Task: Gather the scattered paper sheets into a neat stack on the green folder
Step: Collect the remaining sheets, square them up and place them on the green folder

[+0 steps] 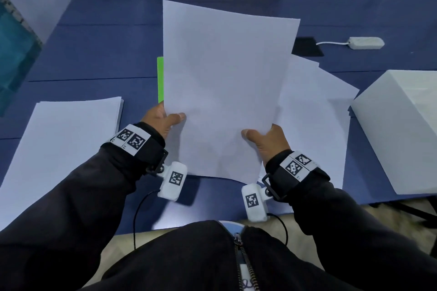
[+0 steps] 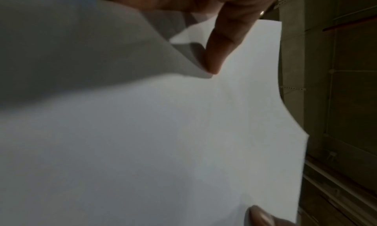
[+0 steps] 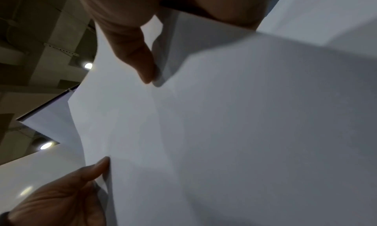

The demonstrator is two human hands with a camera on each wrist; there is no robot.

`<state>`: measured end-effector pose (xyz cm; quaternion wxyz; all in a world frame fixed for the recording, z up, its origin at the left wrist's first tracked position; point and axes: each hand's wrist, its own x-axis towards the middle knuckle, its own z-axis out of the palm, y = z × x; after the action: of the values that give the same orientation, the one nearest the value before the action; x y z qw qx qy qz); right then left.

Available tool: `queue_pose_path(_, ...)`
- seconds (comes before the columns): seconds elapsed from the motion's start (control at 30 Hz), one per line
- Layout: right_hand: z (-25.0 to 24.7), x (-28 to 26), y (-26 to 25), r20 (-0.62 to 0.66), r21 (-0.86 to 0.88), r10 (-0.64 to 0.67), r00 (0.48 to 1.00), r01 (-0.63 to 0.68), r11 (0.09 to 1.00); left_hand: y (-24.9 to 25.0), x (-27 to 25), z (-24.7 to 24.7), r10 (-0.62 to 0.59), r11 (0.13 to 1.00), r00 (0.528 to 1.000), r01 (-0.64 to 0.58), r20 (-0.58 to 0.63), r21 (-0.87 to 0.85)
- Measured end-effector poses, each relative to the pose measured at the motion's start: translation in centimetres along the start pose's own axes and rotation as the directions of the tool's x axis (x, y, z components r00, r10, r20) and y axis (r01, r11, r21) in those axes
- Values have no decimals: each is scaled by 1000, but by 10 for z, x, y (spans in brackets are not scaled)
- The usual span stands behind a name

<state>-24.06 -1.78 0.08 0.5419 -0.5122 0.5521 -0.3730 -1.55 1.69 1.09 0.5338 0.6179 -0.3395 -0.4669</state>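
Both hands, left hand [image 1: 163, 117] and right hand [image 1: 267, 139], grip a held sheet [image 1: 224, 87] above the table [image 1: 106, 54], green folder [image 1: 160, 79] showing at nine o'clock.

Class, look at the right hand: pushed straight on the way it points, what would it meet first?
The right hand points up-left across the held paper sheets; beyond them probably the green folder, though depth is unclear.

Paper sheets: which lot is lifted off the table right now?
The middle sheets, gripped by the left hand and right hand. The stack at left and the fanned sheets at right lie flat on the table.
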Motion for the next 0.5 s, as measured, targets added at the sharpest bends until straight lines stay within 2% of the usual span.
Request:
queue_pose_path(0.2,-32,-2,25,-36,-43,75,997,-76,996,-21,25,29,16,1000,994,-17,107,8)
queue_pose_path(0.27,-48,-3,32,-83,-55,111,990,-115,992,-42,37,44,12,994,991,-26,131,107)
queue_pose_path(0.33,-67,-6,41,-130,-57,147,981,-155,986,-49,38,61,-39,976,981,-4,192,220)
queue_pose_path(0.43,-96,-17,51,-209,-41,196,958,-209,977,-47,30,84,-216,941,934,122,283,316)
queue_pose_path(0.5,-114,-26,58,-289,-7,230,929,-243,970,-44,23,96,-246,929,920,134,304,344)
